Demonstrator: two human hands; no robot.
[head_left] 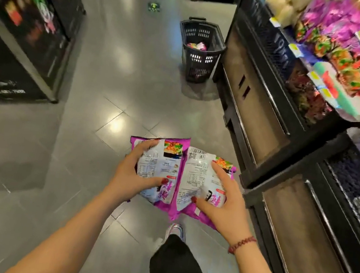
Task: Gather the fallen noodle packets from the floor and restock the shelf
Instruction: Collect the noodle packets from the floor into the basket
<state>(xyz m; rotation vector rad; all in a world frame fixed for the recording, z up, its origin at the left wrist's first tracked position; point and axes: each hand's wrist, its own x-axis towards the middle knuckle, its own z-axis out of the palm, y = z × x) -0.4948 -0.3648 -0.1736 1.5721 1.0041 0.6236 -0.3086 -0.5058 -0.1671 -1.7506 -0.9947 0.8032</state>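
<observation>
Left hand [135,176] grips the left purple noodle packet [161,164], fingers curled round its edge. Right hand [227,204] grips the right purple noodle packet [196,176], fingers spread over it. Packets touch side by side above the floor [83,122], near the shelf [259,115]. Black basket [199,62] stands ahead.

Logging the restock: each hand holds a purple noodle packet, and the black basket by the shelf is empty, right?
Not empty: the head view shows packets in the black basket. The left hand and right hand do each hold a purple packet.
</observation>
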